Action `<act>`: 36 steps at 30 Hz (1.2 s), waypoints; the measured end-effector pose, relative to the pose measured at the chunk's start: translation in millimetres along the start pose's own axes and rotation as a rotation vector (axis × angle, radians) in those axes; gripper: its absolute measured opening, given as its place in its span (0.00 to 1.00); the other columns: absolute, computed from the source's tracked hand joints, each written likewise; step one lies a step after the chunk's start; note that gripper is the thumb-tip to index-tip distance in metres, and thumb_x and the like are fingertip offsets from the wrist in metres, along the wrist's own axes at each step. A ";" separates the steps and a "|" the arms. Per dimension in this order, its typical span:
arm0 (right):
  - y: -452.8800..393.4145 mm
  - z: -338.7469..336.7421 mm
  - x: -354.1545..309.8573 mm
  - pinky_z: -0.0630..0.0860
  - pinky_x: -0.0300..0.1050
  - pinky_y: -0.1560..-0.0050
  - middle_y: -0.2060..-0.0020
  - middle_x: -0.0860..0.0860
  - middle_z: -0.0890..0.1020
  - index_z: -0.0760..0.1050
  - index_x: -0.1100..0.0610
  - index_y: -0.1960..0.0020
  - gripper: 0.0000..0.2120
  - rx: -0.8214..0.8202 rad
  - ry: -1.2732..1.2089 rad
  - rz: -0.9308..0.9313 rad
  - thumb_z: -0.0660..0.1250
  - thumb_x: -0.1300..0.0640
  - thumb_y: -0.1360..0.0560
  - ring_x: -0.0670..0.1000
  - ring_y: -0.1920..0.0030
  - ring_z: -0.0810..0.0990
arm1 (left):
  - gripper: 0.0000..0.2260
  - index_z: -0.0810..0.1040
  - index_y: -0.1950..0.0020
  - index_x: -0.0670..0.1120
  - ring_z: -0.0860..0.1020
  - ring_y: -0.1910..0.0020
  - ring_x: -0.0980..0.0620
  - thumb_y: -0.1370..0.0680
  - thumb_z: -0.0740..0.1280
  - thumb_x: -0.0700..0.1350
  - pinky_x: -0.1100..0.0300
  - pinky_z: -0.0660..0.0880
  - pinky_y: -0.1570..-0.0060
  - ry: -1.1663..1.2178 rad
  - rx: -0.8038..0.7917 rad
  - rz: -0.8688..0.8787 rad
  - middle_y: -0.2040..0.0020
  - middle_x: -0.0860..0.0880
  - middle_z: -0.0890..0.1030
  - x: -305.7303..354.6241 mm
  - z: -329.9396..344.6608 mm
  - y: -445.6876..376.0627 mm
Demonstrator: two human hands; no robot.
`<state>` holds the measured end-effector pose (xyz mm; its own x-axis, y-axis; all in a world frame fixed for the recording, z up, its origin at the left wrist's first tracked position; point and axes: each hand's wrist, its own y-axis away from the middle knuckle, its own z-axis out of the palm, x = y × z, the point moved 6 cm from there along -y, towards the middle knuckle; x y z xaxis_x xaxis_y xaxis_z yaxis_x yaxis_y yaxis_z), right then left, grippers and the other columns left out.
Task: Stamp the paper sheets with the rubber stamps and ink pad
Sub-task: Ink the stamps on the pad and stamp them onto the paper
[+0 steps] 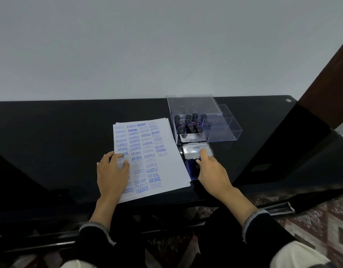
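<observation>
Right hand is laid over the open ink pad, its forefinger stretched forward onto the raised silver lid while the other fingers are curled loosely above the blue pad; no stamp can be made out in it, and whether anything small is pinched underneath cannot be told. Left hand is spread flat, fingers straight, on the left edge of the stack of paper sheets, which is pressed down against the black tabletop.

The stack lies near the middle of the tabletop, tilted slightly, and its top sheet is already crowded with blue imprints such as SAMPLE, AIR MAIL and FRAGILE. The ink pad is set just beside the right edge of the stack, toward the front edge of the tabletop. Directly behind it, toward the back edge, a clear acrylic box is placed with its lid lifted, and the black-handled rubber stamps are stood upright inside.

The step in hand is judged to be the handling of the ink pad between imprints, with all visible stamps in the box. With the top sheet nearly full, little of it seems left to stamp. For the next move, a stamp would have to be lifted from the box, or the lid shut if the stamping is finished; which is intended cannot be told.
</observation>
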<state>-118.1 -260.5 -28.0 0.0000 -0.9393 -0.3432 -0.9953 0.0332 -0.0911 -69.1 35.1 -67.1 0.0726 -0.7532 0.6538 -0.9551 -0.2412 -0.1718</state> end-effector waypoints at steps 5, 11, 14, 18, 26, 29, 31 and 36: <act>-18.4 -11.4 -5.4 0.67 0.46 0.71 0.68 0.50 0.73 0.61 0.54 0.50 0.08 -0.107 -0.034 0.018 0.57 0.65 0.23 0.55 0.66 0.75 | 0.12 0.77 0.38 0.47 0.63 0.27 0.49 0.21 0.65 0.44 0.44 0.67 0.31 -0.008 -0.038 0.087 0.29 0.50 0.69 11.9 3.7 1.1; -38.1 -5.2 -52.9 0.68 0.39 0.66 0.66 0.54 0.76 0.67 0.56 0.49 0.05 -0.003 -0.527 -0.054 0.57 0.54 0.18 0.53 0.66 0.74 | 0.10 0.77 0.39 0.48 0.69 0.34 0.58 0.19 0.62 0.42 0.66 0.64 0.39 0.118 -0.217 0.291 0.33 0.56 0.72 39.9 17.9 8.1; -46.2 11.6 -64.1 0.65 0.41 0.67 0.65 0.58 0.76 0.67 0.57 0.50 0.07 -0.046 -0.524 -0.110 0.58 0.53 0.18 0.54 0.67 0.71 | 0.10 0.77 0.38 0.49 0.71 0.36 0.59 0.19 0.63 0.44 0.67 0.65 0.39 0.153 -0.284 0.349 0.35 0.56 0.74 44.7 26.8 11.0; -52.5 19.1 -69.8 0.62 0.39 0.72 0.68 0.54 0.74 0.66 0.57 0.50 0.05 -0.036 -0.437 -0.183 0.59 0.55 0.19 0.51 0.71 0.69 | 0.11 0.77 0.37 0.51 0.69 0.37 0.62 0.19 0.63 0.46 0.68 0.66 0.43 0.124 -0.282 0.386 0.36 0.58 0.74 41.1 34.2 14.6; -55.3 27.4 -75.9 0.63 0.42 0.72 0.69 0.48 0.72 0.65 0.54 0.48 0.06 -0.026 -0.291 -0.201 0.57 0.52 0.18 0.48 0.71 0.70 | 0.13 0.77 0.36 0.53 0.69 0.38 0.59 0.19 0.62 0.45 0.64 0.71 0.45 0.107 -0.255 0.461 0.38 0.57 0.73 42.6 34.5 17.6; -54.2 29.2 -79.0 0.63 0.45 0.70 0.67 0.49 0.73 0.66 0.55 0.46 0.07 -0.025 -0.244 -0.201 0.57 0.51 0.18 0.49 0.70 0.69 | 0.13 0.77 0.36 0.54 0.68 0.38 0.60 0.19 0.61 0.46 0.62 0.72 0.46 0.096 -0.257 0.466 0.37 0.56 0.73 42.4 34.0 17.9; -54.1 30.5 -80.1 0.62 0.45 0.70 0.66 0.48 0.73 0.66 0.55 0.45 0.08 -0.030 -0.212 -0.198 0.57 0.51 0.18 0.48 0.70 0.68 | 0.13 0.77 0.36 0.55 0.68 0.37 0.60 0.18 0.61 0.46 0.61 0.72 0.45 0.087 -0.262 0.475 0.36 0.56 0.73 42.6 33.8 18.0; -53.2 31.5 -83.4 0.62 0.45 0.70 0.64 0.49 0.74 0.65 0.54 0.44 0.09 -0.041 -0.135 -0.205 0.56 0.50 0.18 0.51 0.68 0.69 | 0.13 0.77 0.36 0.56 0.69 0.36 0.58 0.18 0.61 0.46 0.60 0.73 0.46 0.073 -0.255 0.490 0.35 0.54 0.73 44.3 32.5 18.7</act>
<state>-62.1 -173.1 -23.9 0.2127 -0.8705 -0.4438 -0.9762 -0.1699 -0.1346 -74.4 -22.7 -65.4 -0.4088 -0.6936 0.5931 -0.9121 0.2892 -0.2906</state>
